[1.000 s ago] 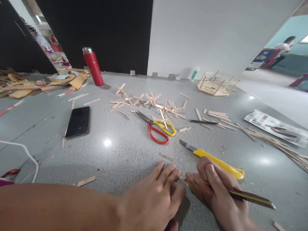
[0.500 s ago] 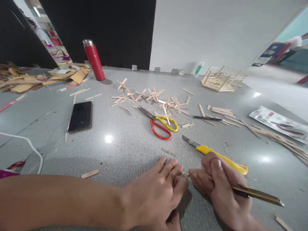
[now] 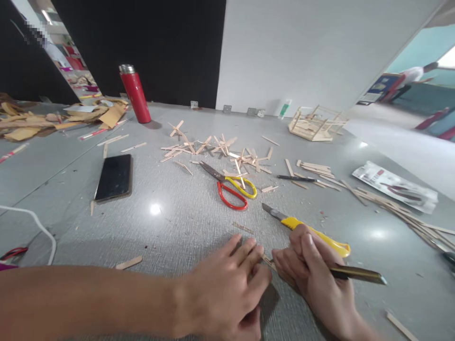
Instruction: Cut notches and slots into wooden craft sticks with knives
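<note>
My left hand (image 3: 227,284) lies low over the table, fingers pressed together and holding down one end of a thin wooden stick (image 3: 269,262). My right hand (image 3: 313,279) is closed around a dark, gold-barrelled pen (image 3: 359,273); its working tip is hidden behind the fingers, close to the stick. Just beyond the right hand lies a yellow utility knife (image 3: 313,232) with its blade out, partly covered by that hand. Farther up, scissors (image 3: 231,184) with one red and one yellow handle rest with their blades closed. A small wooden strip (image 3: 243,228) lies ahead of the left fingers.
Loose craft sticks (image 3: 216,147) are scattered beyond the scissors. A phone (image 3: 114,177) and red flask (image 3: 135,94) stand left. Rightward are a wooden stick frame (image 3: 314,125), glue stick (image 3: 285,109), black-handled blade (image 3: 296,178), long strips (image 3: 398,210) and a white packet (image 3: 394,185).
The whole view has shifted slightly, so the table things appear a little farther left. Both hands keep their places at the stick, and the pen's rear end points a little higher.
</note>
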Available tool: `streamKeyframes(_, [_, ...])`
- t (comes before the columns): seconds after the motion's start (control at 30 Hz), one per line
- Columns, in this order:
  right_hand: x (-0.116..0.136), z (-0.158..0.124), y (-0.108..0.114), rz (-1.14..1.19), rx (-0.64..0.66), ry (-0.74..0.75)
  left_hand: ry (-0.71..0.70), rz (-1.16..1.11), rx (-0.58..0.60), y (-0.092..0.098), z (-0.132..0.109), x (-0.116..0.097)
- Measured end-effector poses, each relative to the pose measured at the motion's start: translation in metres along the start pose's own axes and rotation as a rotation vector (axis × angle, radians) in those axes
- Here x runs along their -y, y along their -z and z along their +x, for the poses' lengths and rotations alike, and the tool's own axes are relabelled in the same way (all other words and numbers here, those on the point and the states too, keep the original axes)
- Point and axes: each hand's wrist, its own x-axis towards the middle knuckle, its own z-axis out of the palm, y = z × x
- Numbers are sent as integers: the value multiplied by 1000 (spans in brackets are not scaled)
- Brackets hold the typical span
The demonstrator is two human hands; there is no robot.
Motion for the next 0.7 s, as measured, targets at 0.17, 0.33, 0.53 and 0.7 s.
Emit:
streamKeyframes(0.17, [19, 1, -9, 76, 59, 11, 71, -47, -214, 2, 5, 9])
streamKeyframes(0.33, [45, -4, -16, 106, 101, 42, 384, -526, -134, 34, 14, 14])
streamKeyframes(0.53, [81, -30, -35, 3, 298, 78, 573, -1413, 176, 76, 17, 13])
streamKeyframes(0.7, [107, -46, -53, 14, 290, 183, 550, -1403, 103, 111, 14, 1])
